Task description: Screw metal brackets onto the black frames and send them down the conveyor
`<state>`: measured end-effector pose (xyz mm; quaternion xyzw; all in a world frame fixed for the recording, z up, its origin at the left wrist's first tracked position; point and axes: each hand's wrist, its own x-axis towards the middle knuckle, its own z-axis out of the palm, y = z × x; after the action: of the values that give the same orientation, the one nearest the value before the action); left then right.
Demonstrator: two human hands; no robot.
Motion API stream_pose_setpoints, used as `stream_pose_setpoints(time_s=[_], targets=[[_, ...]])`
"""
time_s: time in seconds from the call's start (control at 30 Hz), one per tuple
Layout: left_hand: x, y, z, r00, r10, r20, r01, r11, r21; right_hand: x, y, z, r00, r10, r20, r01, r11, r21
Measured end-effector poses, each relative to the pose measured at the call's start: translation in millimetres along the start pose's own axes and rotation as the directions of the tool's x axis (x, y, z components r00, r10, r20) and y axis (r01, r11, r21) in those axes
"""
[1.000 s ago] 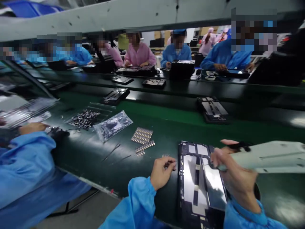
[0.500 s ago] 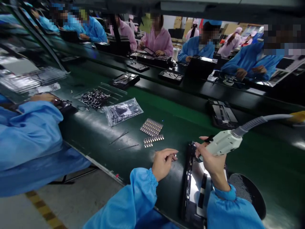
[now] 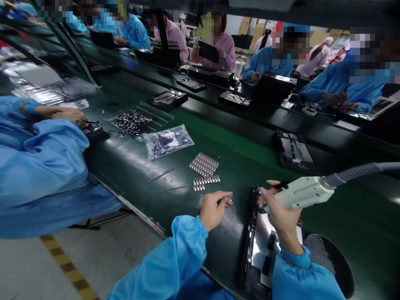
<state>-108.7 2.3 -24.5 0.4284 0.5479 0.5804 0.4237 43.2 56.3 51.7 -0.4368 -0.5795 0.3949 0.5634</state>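
My left hand (image 3: 216,209) hovers over the green bench with thumb and index finger pinched on a small shiny metal piece (image 3: 231,199). Wrapped round a pale green electric screwdriver (image 3: 308,192) is my right hand (image 3: 283,214). The screwdriver's working end is hidden behind my fingers, above the far end of an open tablet-like device (image 3: 262,246). That device has a black frame and silvery panels, and my right forearm covers part of it. Left of my hands lie a sheet of small metal parts (image 3: 204,164) and a short strip of similar parts (image 3: 206,182).
Two tweezers-like thin tools (image 3: 161,175) lie left of the parts. Further off are a plastic bag (image 3: 168,141) and a pile of small black parts (image 3: 131,123). A round black dish (image 3: 342,258) of tiny grey pieces stands at right. A co-worker's sleeve (image 3: 46,158) occupies the left.
The view has turned slightly, so the bench items appear further right. My hands keep their holds. Across the bench, a co-worker in pink has raised a dark panel.
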Motion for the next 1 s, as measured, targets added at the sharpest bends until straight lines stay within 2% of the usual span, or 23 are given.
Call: stream_pose_setpoints(time_s=[0.3,0.4,0.47,0.5,0.53,0.57,0.6,0.63,0.67,0.7,0.73,0.77,0.8,0.87,0.93,1.0], targets=[[-3.7,9.9,-1.3,0.992,0.126,0.026,-0.128,0.988,0.091,0.3,-0.5,0.9,1.0,-0.008,0.004,0.007,1.0,0.013],[-14.7,22.0,-2.2,0.968,0.24,0.07,-0.25,0.94,0.234,-1.8,-1.3,2.1,1.0,-0.017,0.02,0.017,1.0,-0.021],[-29.2,28.9,0.5,0.926,0.335,0.173,-0.373,0.879,0.296,-4.0,-0.4,3.4,0.999,-0.004,0.036,0.006,0.999,-0.053],[-38.4,30.4,3.5,0.885,0.383,0.264,-0.453,0.84,0.299,-5.1,0.4,4.1,0.999,0.006,0.044,-0.003,0.998,-0.064],[-48.5,30.0,7.8,0.821,0.43,0.375,-0.543,0.792,0.28,-5.9,1.3,4.7,0.998,0.016,0.055,-0.012,0.997,-0.07],[-59.1,27.4,13.5,0.732,0.471,0.492,-0.636,0.732,0.244,-6.4,2.1,5.0,0.998,0.025,0.062,-0.02,0.997,-0.072],[-69.5,22.5,20.4,0.623,0.499,0.602,-0.723,0.662,0.199,-6.5,2.5,5.0,0.997,0.028,0.065,-0.024,0.998,-0.065],[-79.4,15.5,28.4,0.51,0.515,0.689,-0.798,0.583,0.154,-6.1,2.2,4.3,0.997,0.028,0.067,-0.025,0.998,-0.05],[-88.2,7.1,37.1,0.418,0.524,0.742,-0.855,0.504,0.126,-5.3,0.9,2.7,0.997,0.026,0.067,-0.024,0.999,-0.029],[-95.8,-2.0,46.1,0.361,0.53,0.767,-0.894,0.431,0.123,-4.1,-1.5,0.1,0.998,0.025,0.06,-0.024,1.0,-0.009],[-101.8,-11.0,54.6,0.339,0.54,0.77,-0.918,0.369,0.145,-2.7,-5.0,-3.7,0.999,0.019,0.04,-0.02,1.0,0.016],[-106.2,-19.1,62.3,0.34,0.556,0.758,-0.93,0.319,0.183,-1.3,-9.7,-8.5,1.0,0.007,0.008,-0.008,0.999,0.046],[-108.9,-25.5,68.6,0.365,0.57,0.736,-0.928,0.289,0.236,-0.1,-15.2,-14.3,0.999,-0.005,-0.033,0.007,0.997,0.077],[-108.5,-32.1,75.5,0.461,0.574,0.677,-0.887,0.284,0.363,0.6,-27.4,-27.7,0.99,-0.023,-0.136,0.042,0.989,0.139],[-99.4,-29.6,75.0,0.545,0.559,0.625,-0.835,0.295,0.465,-1.8,-38.9,-41.3,0.978,-0.024,-0.206,0.064,0.98,0.187],[-81.0,-20.0,70.0,0.598,0.525,0.606,-0.793,0.279,0.542,-7.1,-47.2,-53.5,0.966,-0.002,-0.257,0.054,0.979,0.198]])
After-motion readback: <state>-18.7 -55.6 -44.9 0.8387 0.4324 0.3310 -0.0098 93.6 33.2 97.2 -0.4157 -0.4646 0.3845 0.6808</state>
